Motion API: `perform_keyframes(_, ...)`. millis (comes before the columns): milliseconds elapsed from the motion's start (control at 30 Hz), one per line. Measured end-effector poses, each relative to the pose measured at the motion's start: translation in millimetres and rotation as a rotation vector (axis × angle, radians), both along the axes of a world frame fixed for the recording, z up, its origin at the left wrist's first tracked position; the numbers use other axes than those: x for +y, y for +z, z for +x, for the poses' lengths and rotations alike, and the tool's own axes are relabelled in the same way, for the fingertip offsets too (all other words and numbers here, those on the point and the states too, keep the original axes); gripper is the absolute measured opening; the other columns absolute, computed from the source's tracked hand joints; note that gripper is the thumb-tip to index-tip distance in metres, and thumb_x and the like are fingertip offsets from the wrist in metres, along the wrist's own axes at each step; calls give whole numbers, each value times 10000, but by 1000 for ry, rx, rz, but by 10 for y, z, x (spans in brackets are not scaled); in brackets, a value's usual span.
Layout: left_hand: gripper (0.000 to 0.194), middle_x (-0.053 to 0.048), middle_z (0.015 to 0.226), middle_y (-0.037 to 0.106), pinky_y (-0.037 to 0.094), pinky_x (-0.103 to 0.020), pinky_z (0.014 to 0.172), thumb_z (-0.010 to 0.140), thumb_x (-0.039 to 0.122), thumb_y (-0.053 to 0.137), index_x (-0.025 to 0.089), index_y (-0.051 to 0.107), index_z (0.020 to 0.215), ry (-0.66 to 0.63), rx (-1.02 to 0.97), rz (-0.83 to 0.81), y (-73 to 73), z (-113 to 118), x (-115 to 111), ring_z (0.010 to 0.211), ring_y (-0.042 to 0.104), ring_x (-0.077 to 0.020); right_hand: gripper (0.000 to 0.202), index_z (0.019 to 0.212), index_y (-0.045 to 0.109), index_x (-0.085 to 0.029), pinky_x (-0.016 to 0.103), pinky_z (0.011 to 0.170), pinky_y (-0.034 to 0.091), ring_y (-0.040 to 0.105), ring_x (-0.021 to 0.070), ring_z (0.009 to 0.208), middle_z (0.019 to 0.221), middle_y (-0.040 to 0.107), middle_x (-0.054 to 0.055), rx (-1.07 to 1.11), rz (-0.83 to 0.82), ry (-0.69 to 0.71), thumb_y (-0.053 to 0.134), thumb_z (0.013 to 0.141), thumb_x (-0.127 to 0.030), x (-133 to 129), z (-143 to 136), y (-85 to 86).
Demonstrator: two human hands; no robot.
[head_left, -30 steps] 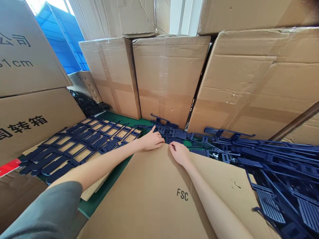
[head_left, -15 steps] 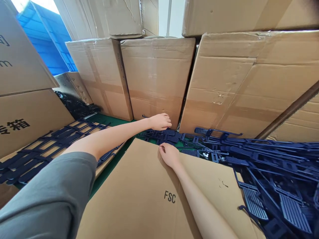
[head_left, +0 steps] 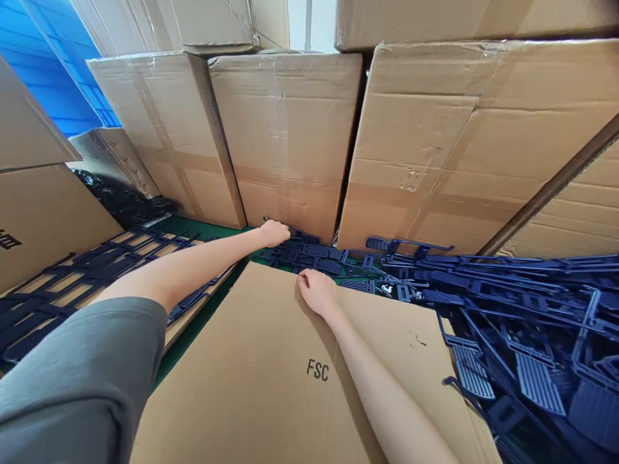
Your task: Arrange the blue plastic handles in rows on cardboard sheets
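Observation:
Several dark blue plastic parts with ribbed pads and thin rods (head_left: 329, 264) lie behind the large cardboard piece in front of me. My left hand (head_left: 275, 233) reaches over their left end, close to the foot of the middle carton. Its fingers are curled, and whatever they hold is hidden. My right hand (head_left: 318, 293) is at the far edge of the cardboard piece (head_left: 242, 374), which is printed "FSC". Thumb and fingers are closed together there; I cannot see what is between them.
Tall taped cartons (head_left: 290, 142) line the back, with more stacked above. A heap of dark blue parts (head_left: 527, 335) spreads along the right. More flat dark parts (head_left: 87, 270) lie on cardboard at left, beside a carton (head_left: 43, 219). Black plastic wrap (head_left: 120, 200) sits behind them.
My left hand has moved left over the dark parts, uncovering some on its right. My right hand keeps its place at the cardboard edge. The view has shifted to the right.

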State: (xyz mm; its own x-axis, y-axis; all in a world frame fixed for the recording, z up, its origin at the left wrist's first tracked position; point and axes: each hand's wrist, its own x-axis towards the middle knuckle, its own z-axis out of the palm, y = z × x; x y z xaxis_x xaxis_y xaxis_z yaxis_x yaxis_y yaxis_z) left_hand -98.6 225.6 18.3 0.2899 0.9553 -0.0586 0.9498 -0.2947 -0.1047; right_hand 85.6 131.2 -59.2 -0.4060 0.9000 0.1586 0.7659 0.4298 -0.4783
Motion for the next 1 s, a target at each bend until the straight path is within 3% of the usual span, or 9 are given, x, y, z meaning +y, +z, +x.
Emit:
perform_keyframes(133, 318, -94, 1184, 602, 522, -435, 874, 930, 329, 577, 145, 576, 1189, 12, -26, 69, 351, 91, -7, 1028, 613, -225, 320, 1015, 670, -221, 286, 763, 419, 644, 189, 937, 1027, 714, 48, -4, -5, -2, 360, 967, -280, -21, 8, 25)
perform_keyframes(300, 220, -76, 963, 668, 446, -439, 953, 951, 216, 452, 92, 595, 1063, 0, -145, 236, 1016, 90, -313, 1017, 639, -247, 320, 1004, 669, -221, 285, 763, 416, 644, 187, 924, 1030, 715, 43, -6, -4, -10, 355, 962, -268, -28, 6, 37)
perform_keyframes(400, 375, -38, 932, 654, 454, -415, 879, 928, 143, 390, 33, 377, 1287, -111, -596, 331, 1332, 30, -739, 967, 666, -202, 314, 1008, 668, -220, 286, 754, 416, 646, 187, 912, 1028, 717, 43, -9, -9, -12, 361, 958, -266, -21, 9, 33)
perform_keyframes(467, 463, -18, 924, 632, 445, -436, 829, 944, 132, 245, 49, 198, 1397, -55, -781, 265, 1388, 2, -1059, 926, 680, -178, 315, 1012, 667, -220, 286, 752, 414, 646, 188, 908, 1028, 716, 44, -11, -11, -10, 360, 958, -267, -21, 14, 27)
perform_keyframes(567, 549, -8, 880, 653, 542, -368, 709, 898, 243, 482, 165, 270, 1398, 151, -971, 62, 1166, -47, -1443, 694, 710, -167, 316, 1015, 664, -222, 285, 753, 409, 642, 192, 918, 1035, 713, 42, -14, -15, -6, 357, 960, -269, -27, 23, 13)
perform_keyframes(700, 672, -62, 906, 692, 576, -364, 628, 834, 396, 602, 210, 293, 1401, 141, -1152, -259, 512, -259, -1678, 642, 697, -190, 316, 1024, 660, -219, 283, 750, 403, 639, 195, 921, 1034, 711, 52, -20, -18, -2, 355, 960, -266, -37, 36, -5)
perform_keyframes(833, 600, -146, 1219, 624, 504, -469, 950, 852, 449, 562, 193, 370, 1359, 188, -1070, 53, -5, -472, -1876, 1048, 647, -240, 313, 1039, 661, -227, 282, 754, 405, 638, 194, 936, 1052, 709, 48, -21, -22, 9, 362, 959, -272, -39, 46, -12)
perform_keyframes(900, 556, -140, 1338, 554, 404, -484, 1071, 896, 433, 505, 205, 375, 1386, 180, -902, 153, -118, -448, -2064, 1241, 534, -261, 308, 1039, 663, -228, 281, 751, 406, 639, 194, 931, 1049, 711, 46, -20, -24, 8, 370, 957, -277, -35, 47, -18)
perform_keyframes(1000, 544, -87, 1532, 357, 284, -480, 1155, 943, 415, 453, 277, 339, 1457, 61, -628, 84, -193, -265, -2395, 1415, 323, -276, 305, 1039, 664, -225, 277, 737, 403, 640, 196, 918, 1022, 716, 45, -17, -26, 4, 375, 957, -280, -27, 48, -32)
